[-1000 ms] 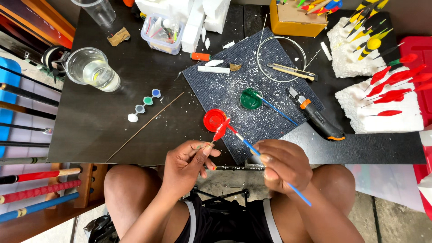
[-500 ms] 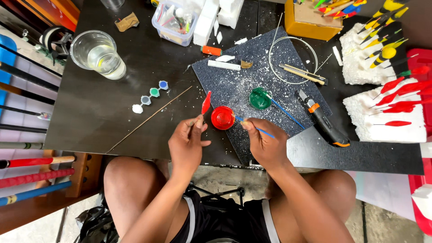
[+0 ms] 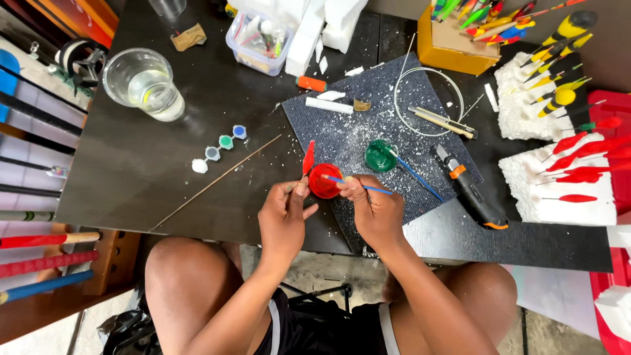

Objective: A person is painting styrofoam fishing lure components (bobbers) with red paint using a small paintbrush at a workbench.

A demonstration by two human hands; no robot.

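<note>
Dipping brush into red pot now.

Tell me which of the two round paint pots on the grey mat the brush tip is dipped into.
The red paint pot, at the mat's near-left edge. The blue-handled brush in the right hand reaches into it. The green pot sits farther back, holding its own brush.

Bright, even daylight — soft shadows, sharp focus, slight wide-angle bending at edges.

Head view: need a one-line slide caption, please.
Left hand holds a red float; right hand dips a brush into red paint.
</note>
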